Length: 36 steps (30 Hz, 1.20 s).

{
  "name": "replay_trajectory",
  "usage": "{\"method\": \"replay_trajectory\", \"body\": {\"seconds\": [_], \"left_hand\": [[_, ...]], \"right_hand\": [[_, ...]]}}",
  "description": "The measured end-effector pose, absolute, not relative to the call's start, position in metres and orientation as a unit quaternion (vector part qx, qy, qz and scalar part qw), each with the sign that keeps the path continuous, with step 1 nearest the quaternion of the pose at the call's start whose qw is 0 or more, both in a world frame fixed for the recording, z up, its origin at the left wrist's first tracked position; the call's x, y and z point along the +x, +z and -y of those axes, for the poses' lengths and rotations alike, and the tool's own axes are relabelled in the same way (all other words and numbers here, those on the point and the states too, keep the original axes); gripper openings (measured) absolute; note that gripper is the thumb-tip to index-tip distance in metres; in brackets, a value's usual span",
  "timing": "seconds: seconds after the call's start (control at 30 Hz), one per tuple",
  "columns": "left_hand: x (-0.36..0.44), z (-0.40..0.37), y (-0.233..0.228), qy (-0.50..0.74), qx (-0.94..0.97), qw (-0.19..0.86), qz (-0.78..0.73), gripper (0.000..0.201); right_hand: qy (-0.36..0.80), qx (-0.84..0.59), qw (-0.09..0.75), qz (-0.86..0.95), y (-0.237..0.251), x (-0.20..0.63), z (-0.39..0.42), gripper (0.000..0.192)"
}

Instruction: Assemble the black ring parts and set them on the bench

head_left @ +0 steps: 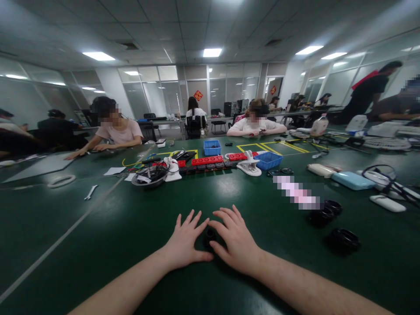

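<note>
Hands [210, 243] around black part [209, 236] (table open).

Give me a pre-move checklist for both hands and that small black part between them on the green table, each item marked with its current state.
1. Small black part sits between both hands: ok.
2. Left hand flat on the table, fingers spread, touching the part: ok.
3. Right hand on the part's other side, touching it: ok.
4. Part actually gripped by either hand: cannot tell, it is mostly hidden.
5. Black rings lie apart to the right, out of the hands' way: ok.
6. Wrench lies far to the left, untouched: ok.
</note>
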<state>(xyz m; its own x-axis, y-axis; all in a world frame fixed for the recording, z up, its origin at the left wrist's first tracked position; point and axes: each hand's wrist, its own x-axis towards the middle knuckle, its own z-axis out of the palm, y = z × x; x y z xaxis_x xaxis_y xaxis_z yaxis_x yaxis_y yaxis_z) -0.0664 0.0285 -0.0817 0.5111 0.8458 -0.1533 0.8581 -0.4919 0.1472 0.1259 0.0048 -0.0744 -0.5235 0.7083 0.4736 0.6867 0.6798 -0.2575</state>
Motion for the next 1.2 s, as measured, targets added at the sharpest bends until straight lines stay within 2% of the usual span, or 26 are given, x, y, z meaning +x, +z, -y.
{"method": "replay_trajectory", "body": {"seconds": [0.13, 0.27, 0.4, 0.67, 0.83, 1.0, 1.2], "left_hand": [[-0.066, -0.027, -0.082, -0.023, 0.861, 0.101, -0.497, 0.089], [-0.066, -0.027, -0.084, -0.014, 0.862, 0.105, -0.495, 0.09], [-0.066, -0.028, -0.085, -0.009, 0.863, 0.107, -0.494, 0.095], [-0.068, -0.029, -0.085, -0.021, 0.864, 0.112, -0.491, 0.097], [-0.073, -0.033, -0.081, -0.049, 0.877, 0.128, -0.461, 0.112], [-0.074, -0.034, -0.08, -0.063, 0.877, 0.13, -0.459, 0.11], [-0.075, -0.034, -0.08, -0.062, 0.874, 0.143, -0.46, 0.11]], "right_hand": [[0.011, -0.413, 0.224, 0.883, -0.068, 0.112, -0.004, 0.043], [-0.015, -0.391, 0.146, 0.908, -0.066, 0.099, -0.012, 0.021], [-0.016, -0.378, 0.125, 0.917, -0.068, 0.091, -0.02, 0.019], [0.004, -0.386, 0.126, 0.914, -0.071, 0.101, -0.003, 0.015], [0.032, -0.403, 0.167, 0.899, -0.078, 0.123, 0.02, 0.012], [0.064, -0.408, 0.189, 0.891, -0.078, 0.15, 0.042, 0.016], [-0.003, -0.407, 0.234, 0.883, -0.082, 0.183, 0.067, 0.018]]}}
